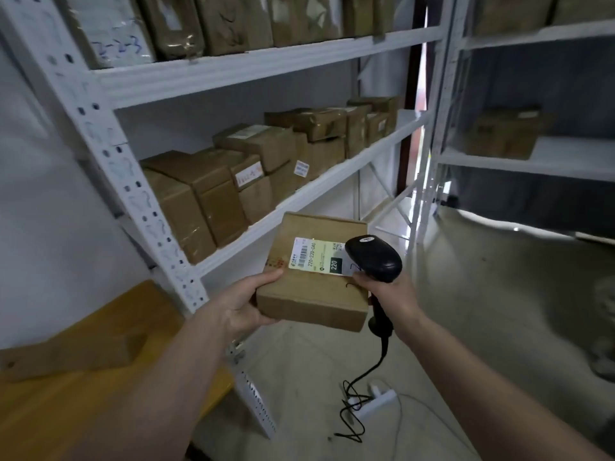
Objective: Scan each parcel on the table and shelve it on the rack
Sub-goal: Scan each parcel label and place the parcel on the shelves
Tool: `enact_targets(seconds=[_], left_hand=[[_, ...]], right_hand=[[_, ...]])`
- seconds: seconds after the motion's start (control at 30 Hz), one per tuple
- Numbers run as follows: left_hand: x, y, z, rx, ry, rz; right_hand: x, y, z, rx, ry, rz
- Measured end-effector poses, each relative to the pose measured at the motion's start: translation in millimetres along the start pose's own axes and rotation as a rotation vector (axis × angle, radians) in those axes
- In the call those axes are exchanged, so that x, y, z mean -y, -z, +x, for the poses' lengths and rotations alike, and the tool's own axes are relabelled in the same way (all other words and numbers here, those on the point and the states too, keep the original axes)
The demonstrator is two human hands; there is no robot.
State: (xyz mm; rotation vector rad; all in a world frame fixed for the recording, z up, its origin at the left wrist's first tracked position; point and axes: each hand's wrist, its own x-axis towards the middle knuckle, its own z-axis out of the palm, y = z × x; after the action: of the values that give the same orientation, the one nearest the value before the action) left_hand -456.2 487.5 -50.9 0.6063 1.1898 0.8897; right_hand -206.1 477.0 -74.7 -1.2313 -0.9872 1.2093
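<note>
Cardboard parcel (312,277) is held level in the left hand (239,306), whose grip wraps its near-left corner. Right hand (387,294) grips the scanner (374,262), its head over the label's (319,256) right end; the rack (299,197) lies just beyond.

Parcel (312,281) and scanner (374,261) in hands

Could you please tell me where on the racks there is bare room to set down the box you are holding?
The middle shelf is packed with cartons almost end to end. The right rack's shelf is bare right of its lone carton. Left hand holds the parcel; right hand grips the scanner.
</note>
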Motion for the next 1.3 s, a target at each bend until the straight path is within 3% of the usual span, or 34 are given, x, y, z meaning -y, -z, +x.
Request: enact_targets(seconds=[0.17,0.43,0.73,0.93,1.3], left_hand=[[-14.7,-28.9,50.8,0.145,-0.018,0.110],[-46.2,-100.3,158.9,0.088,-0.025,0.157],[-90.2,-161.9,269.6,0.121,-0.048,0.075],[-111.1,-196.0,305.5,0.098,-0.018,0.142],[-163.5,-240.4,355.1,-0.002,-0.220,0.122]], right_hand=[[-1.3,30.3,41.4,-0.088,0.018,0.030],[18.7,70.1,141.0,-0.294,0.038,-0.083],[48.6,96.3,240.6,-0.289,0.011,-0.157],[61.7,110.3,272.2,-0.303,0.003,-0.124],[75.0,113.0,366.0,-0.251,0.113,-0.061]])
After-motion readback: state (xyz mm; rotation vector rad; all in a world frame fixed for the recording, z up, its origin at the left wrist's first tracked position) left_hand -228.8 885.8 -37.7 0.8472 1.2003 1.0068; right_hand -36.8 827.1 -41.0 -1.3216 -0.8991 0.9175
